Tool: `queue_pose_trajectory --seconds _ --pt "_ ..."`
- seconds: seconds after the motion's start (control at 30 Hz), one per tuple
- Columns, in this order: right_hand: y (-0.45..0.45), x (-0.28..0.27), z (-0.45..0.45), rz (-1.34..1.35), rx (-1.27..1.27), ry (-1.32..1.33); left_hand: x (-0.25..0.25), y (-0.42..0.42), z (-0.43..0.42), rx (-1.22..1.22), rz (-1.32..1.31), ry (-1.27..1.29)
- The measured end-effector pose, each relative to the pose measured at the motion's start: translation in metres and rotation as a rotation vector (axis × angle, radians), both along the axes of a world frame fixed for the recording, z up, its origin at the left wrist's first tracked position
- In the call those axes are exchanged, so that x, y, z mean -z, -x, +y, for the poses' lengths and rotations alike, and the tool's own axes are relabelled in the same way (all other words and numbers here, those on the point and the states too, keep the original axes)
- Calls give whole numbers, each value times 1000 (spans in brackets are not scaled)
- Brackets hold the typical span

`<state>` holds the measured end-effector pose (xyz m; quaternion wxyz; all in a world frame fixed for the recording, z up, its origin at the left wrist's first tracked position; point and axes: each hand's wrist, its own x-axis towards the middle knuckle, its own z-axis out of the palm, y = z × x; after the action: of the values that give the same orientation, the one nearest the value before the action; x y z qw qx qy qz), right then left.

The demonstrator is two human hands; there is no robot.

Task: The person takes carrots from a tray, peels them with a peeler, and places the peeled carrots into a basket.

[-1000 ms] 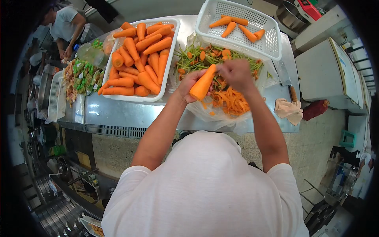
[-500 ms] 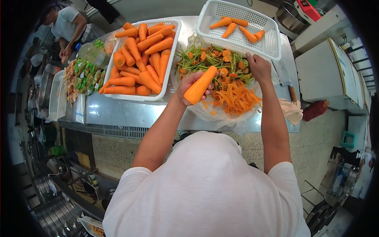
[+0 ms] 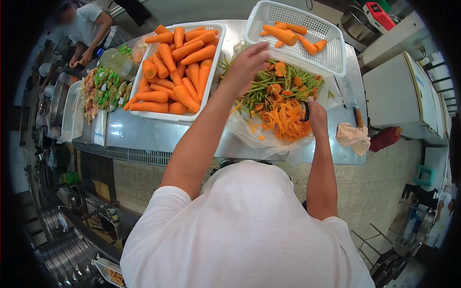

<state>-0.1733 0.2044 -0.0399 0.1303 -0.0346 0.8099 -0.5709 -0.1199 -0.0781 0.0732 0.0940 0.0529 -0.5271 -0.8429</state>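
Note:
My left hand point(image 3: 247, 67) is stretched out over the heap of trimmings, empty and slightly blurred, its fingers extended towards the white basket point(image 3: 343, 62). Just beyond the fingertips, a large peeled carrot point(image 3: 282, 35) lies in that basket on top of several smaller carrots. My right hand point(image 3: 317, 116) is closed around a peeler point(image 3: 306, 113), of which only a dark curved part shows. It is at the right side of the orange peelings point(image 3: 285, 122). Green carrot stems point(image 3: 254, 89) and cut carrot tops are piled behind the peelings on a clear plastic bag point(image 3: 245, 132).
A white crate point(image 3: 218, 57) heaped with carrots stands at left on the metal table point(image 3: 139, 137). At the right lie a knife point(image 3: 349, 93) and a cloth point(image 3: 353, 138). Green-and-brown food point(image 3: 106, 86) sits far left, near a co-worker point(image 3: 91, 29).
The carrot has gone from my left hand into the far basket, and that hand has moved forward and opened. My right hand has come nearer, down beside the peelings.

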Motion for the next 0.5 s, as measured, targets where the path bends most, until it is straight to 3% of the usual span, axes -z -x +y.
queue_pose_trajectory --seconds 0.07,0.13,0.2,0.33,0.5 --pt "-9 -8 12 -44 16 30 47 -6 -53 -201 -55 545" --pt "-17 -9 23 -87 20 57 59 -31 -105 -430 -154 1172" --pt "-20 -8 27 -82 13 -10 73 -53 -133 -372 -501 1350" --pt "-21 -8 16 -97 7 43 68 -62 -119 -272 -748 1353" --pt "-29 -23 -14 -100 -82 124 77 -58 -118 -339 -724 1255"
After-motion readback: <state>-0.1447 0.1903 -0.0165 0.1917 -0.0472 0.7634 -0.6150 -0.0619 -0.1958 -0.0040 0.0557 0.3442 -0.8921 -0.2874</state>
